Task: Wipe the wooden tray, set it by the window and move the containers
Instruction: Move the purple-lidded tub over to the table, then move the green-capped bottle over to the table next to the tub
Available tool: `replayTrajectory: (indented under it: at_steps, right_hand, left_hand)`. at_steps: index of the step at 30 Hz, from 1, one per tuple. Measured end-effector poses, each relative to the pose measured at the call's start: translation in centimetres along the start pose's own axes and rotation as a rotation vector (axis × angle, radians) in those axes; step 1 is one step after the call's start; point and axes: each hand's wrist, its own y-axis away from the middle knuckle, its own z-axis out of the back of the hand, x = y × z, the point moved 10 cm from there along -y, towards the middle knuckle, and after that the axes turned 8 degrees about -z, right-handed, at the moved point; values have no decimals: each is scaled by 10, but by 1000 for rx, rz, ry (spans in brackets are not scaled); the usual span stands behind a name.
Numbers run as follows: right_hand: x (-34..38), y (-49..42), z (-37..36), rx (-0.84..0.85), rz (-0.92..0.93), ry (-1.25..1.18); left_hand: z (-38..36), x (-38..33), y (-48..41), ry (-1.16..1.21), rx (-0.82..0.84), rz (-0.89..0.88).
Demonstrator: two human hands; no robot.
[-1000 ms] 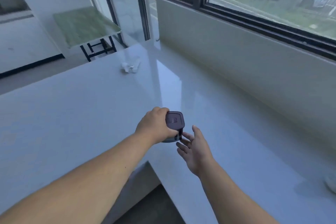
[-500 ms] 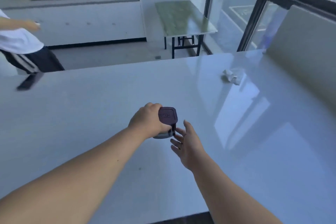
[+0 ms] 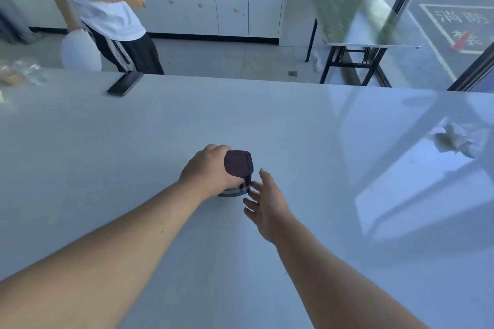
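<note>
Gripping container (image 3: pixel 238 169) with left hand (image 3: pixel 209 172) mid-counter (image 3: pixel 320 222); right hand (image 3: pixel 268 205) spread, fingers apart, just beside it; phone (image 3: pixel 125 83) at far edge.

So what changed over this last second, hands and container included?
Mainly the view: the head turned left, away from the window, so the crumpled tissue slid to the right edge, and a phone and a standing person came into view. Unchanged: the left hand grips the dark-lidded container on the white counter, and the right hand stays open beside it. Nothing was let go.
</note>
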Motion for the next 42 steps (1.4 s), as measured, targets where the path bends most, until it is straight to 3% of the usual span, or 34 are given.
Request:
replayTrajectory:
  at_steps: [16,34,38,42]
  right_hand:
    - [-10,-31,-13,-82,-5,54]
    - [-15,-29,-5,-94,22,102]
    - [-6,-14,15,-107,96,140]
    - [7,20,80,-220,229,92]
  left_hand:
    - [-17,45,-10,5,14,4]
    - [-27,37,-8,-68,92,-3]
    - [-19,2,-5,-196,9,-86]
    - [-35,-83,-3,-101,-29,-287]
